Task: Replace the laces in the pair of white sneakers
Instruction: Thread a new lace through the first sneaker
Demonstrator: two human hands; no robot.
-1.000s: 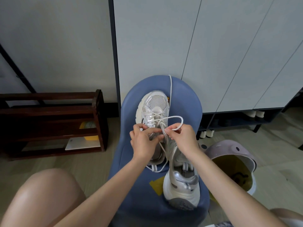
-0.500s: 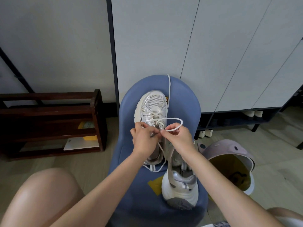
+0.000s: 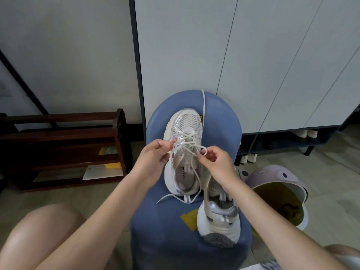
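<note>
While the laced white mesh sneaker lies on the blue padded stool, its thin white lace is pinched by both hands. One strand is gripped by the left hand, a small loop by the right hand. The second white sneaker is lying just beside it.

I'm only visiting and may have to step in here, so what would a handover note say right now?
Left hand: pinches the lace beside the far sneaker.
Right hand: holds a small loop of that lace.
Both sneakers lie on the blue stool; the near sneaker shows no lace.
Done: far sneaker laced up, ends trailing past its heel.
Left: tie that bow, probably lace the near one. A loose lace lies by the far toe.
</note>
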